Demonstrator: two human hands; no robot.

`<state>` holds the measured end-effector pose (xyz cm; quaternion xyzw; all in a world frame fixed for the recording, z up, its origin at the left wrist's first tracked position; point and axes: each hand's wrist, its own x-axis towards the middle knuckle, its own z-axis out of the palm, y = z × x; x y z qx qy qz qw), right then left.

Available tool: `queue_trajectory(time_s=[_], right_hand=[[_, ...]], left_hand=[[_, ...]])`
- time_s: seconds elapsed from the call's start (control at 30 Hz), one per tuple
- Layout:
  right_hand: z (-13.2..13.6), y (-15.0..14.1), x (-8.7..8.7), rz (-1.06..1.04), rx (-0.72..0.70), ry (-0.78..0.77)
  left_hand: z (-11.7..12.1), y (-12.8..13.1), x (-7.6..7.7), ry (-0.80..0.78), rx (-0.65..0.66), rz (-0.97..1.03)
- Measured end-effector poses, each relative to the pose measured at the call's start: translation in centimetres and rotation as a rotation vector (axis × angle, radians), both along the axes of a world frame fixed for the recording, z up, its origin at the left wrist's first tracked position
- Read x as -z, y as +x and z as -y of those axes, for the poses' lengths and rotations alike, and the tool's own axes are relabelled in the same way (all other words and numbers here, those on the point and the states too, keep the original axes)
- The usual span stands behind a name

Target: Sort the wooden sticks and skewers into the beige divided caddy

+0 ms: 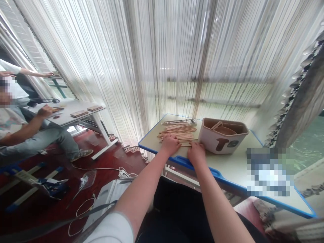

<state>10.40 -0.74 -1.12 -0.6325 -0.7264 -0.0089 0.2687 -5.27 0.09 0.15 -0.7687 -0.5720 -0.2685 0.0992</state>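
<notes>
Many thin wooden chopsticks lie in a loose pile on the blue-edged table. My left hand rests at the near side of the pile, fingers closed on the left part of a chopstick. Close to its other end, my right hand is closed around the same stick, thumb side toward my left hand. The fingertips are partly hidden. Just right of the right hand stands a light holder with a brown inside and dark red and grey markings; a few sticks lean in it.
Behind the pile lies a bundle in clear wrapping. A pixelated object is on the table's right. Striped curtains hang beyond. To the left, a person sits at a white table; another stands behind. Cables cross the floor.
</notes>
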Motion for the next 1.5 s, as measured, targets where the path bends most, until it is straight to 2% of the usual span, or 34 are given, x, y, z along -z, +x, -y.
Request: queue_trajectory(time_s=[0.13,0.3,0.57,0.63,0.73,0.77,0.83,0.97,1.07,1.17,1.23,1.3,1.37,1.5], right_hand=[[-0.2,0.6,0.1,0.009,0.07,-0.031],[-0.2,0.8,0.2,-0.022,0.076,-0.043],[-0.1,1.4,0.1,-0.286,-0.002,0.063],[0.3,1.5,-0.1,-0.413,-0.025,0.104],[1.6,1.6,-1.0,-0.777,-0.082,0.201],[2.1,1.6,-1.7,-0.871,-0.104,0.232],[3.1,1.7,-3.7,-0.93,-0.153,0.28],[4.2,2.4,-9.8,-0.816,-0.325,0.369],[4.0,3.4,-15.0,-0.67,-0.462,0.438],[3.4,4.8,-19.6,-0.593,-0.489,0.511],[3.0,5.6,-22.1,-0.548,-0.49,0.567],[2.7,6.4,-23.9,-0.502,-0.503,0.626],[2.4,7.0,-25.1,-0.463,-0.515,0.676],[1.5,8.0,-25.2,-0.414,-0.504,0.731]], left_hand=[[0.3,-0.3,-0.1,-0.019,0.057,0.019],[0.2,-0.6,0.0,-0.051,0.102,0.024],[0.2,-0.7,-0.1,-0.079,0.104,-0.003],[0.3,-0.7,-0.1,-0.067,0.108,-0.012],[0.5,-0.6,-0.1,-0.044,0.096,-0.013],[0.7,-0.5,-0.1,-0.025,0.091,-0.01],[1.0,-0.1,-0.1,0.035,0.109,-0.003],[0.8,1.4,-1.2,0.168,0.264,0.063],[-0.2,3.5,-3.3,0.24,0.348,0.217],[-1.4,6.1,-5.8,0.327,0.422,0.353],[-1.9,7.8,-7.1,0.387,0.44,0.428],[-2.4,9.3,-7.8,0.437,0.432,0.471],[-2.8,10.5,-8.2,0.469,0.423,0.495],[-4.0,12.0,-8.3,0.488,0.431,0.552]])
